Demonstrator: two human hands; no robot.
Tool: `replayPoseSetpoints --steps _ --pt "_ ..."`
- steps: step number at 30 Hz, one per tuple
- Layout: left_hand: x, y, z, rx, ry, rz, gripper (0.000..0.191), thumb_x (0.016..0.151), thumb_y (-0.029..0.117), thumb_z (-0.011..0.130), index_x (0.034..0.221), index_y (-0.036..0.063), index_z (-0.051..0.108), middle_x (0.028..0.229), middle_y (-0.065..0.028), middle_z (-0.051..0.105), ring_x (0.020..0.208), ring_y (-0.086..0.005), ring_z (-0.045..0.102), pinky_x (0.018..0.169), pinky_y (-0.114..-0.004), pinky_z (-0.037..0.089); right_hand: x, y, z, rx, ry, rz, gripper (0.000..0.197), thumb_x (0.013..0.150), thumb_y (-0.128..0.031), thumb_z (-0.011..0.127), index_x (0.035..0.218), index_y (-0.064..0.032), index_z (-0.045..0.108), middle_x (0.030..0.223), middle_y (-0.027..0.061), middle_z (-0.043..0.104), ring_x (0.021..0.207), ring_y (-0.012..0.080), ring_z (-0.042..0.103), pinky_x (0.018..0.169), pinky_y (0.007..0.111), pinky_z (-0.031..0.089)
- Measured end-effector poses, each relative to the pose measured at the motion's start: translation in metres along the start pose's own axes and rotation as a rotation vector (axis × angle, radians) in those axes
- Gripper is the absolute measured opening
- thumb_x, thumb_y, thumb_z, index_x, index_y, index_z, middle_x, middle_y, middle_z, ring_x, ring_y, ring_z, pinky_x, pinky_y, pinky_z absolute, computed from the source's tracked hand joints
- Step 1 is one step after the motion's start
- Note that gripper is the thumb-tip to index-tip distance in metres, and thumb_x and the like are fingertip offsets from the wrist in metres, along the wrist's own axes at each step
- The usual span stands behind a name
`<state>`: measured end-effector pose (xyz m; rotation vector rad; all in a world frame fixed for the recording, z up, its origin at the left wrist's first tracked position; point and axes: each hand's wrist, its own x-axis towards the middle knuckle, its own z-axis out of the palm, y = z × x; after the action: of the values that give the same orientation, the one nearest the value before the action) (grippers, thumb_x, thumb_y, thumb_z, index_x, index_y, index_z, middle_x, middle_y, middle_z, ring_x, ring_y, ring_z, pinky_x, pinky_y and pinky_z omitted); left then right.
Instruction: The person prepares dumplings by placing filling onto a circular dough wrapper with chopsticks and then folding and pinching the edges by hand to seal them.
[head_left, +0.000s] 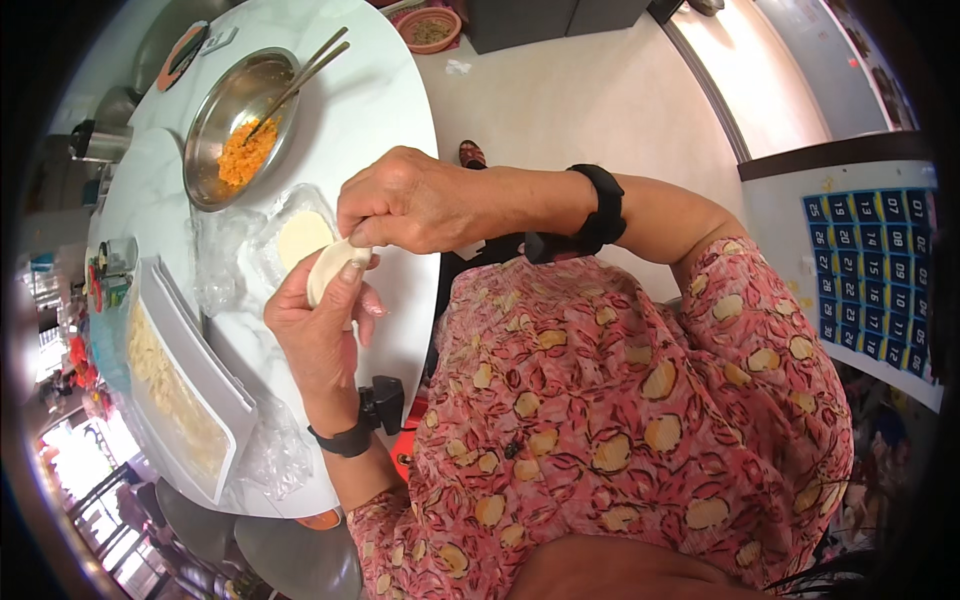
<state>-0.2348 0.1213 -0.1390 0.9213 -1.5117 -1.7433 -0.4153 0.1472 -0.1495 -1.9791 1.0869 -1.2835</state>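
Note:
A folded, half-moon dumpling of pale dough is held between both hands above the table edge. My left hand cradles it from below, thumb pressed against its near side. At its far end, the thumb and bent fingers of my right hand pinch the rim. Any filling inside is hidden by the dough. Just beyond the hands, a round dough wrapper lies on clear plastic. A steel mixing bowl stands farther off, with crumbly orange filling and a pair of chopsticks leaning on its rim.
A white tray on the left holds several pale pieces, apparently dumplings, under plastic. Crumpled clear plastic bags lie beside it on the marbled white table. A steel cup and small jars stand at the far side. Grey stools sit below.

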Motion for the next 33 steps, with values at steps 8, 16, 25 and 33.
replayPoseSetpoints --steps 8,16,25,33 --pt "-0.001 -0.007 0.0 -0.205 -0.017 0.002 0.024 0.085 0.009 0.058 0.101 -0.0095 0.058 0.082 -0.017 0.064 0.051 -0.0147 0.058 0.034 -0.02 0.038 -0.008 0.008 0.011 -0.103 0.125 0.011 0.01 0.079 -0.008 0.056 0.079 0.002 0.057 0.067 0.0123 0.055 0.058 0.0231 0.055 0.054 0.033 0.043" --pt "-0.003 -0.011 0.001 -0.174 0.0 0.008 0.025 0.086 0.009 0.055 0.102 -0.0105 0.058 0.079 -0.0151 0.063 0.052 -0.0166 0.059 0.035 -0.022 0.04 -0.007 0.004 0.013 -0.104 0.116 -0.042 0.009 0.078 -0.007 0.058 0.078 0.0018 0.058 0.071 0.01 0.056 0.062 0.0228 0.057 0.055 0.032 0.044" --pt "-0.005 -0.014 0.003 0.02 0.11 0.062 0.021 0.087 0.008 0.056 0.101 -0.008 0.06 0.072 -0.0107 0.063 0.052 -0.0121 0.057 0.038 -0.021 0.041 -0.007 0.001 0.015 -0.335 0.132 -0.341 0.017 0.06 -0.007 0.067 0.072 -0.0012 0.055 0.067 0.0084 0.053 0.061 0.0247 0.055 0.052 0.034 0.045" --pt "-0.007 -0.012 0.001 0.119 0.053 0.16 0.018 0.086 0.007 0.058 0.097 -0.0071 0.061 0.073 -0.0104 0.064 0.057 -0.0111 0.059 0.039 -0.019 0.041 -0.003 -0.001 0.012 -0.337 0.106 -0.337 0.018 0.057 -0.012 0.07 0.067 -0.0034 0.058 0.069 0.0062 0.057 0.065 0.0233 0.058 0.052 0.033 0.047"
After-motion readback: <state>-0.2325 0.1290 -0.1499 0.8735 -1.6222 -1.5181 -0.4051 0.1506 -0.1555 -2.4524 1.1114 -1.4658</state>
